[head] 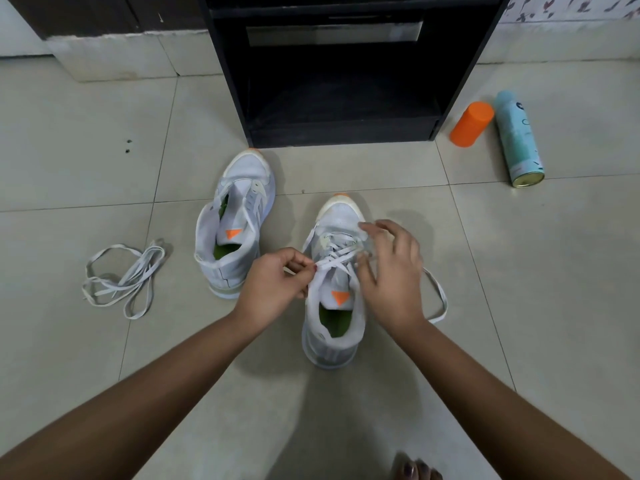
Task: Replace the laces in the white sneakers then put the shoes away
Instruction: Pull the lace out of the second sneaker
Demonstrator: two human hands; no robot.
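Two white sneakers with orange toe tips stand on the tiled floor. The right sneaker (334,299) is partly laced with a white lace (337,256). My left hand (273,285) pinches one end of that lace at the sneaker's left side. My right hand (391,271) hovers over the sneaker's right side with its fingers spread; whether its thumb pinches the lace is hidden. A loop of that lace (438,296) trails on the floor to the right. The left sneaker (232,223) has no lace, its tongue pulled up. A loose white lace (121,282) lies coiled to the left.
A black shelf unit (343,74) with an open lower compartment stands just beyond the sneakers. To its right lie an orange bottle (472,124) and a light-blue spray can (519,140). My toes (415,469) show at the bottom edge.
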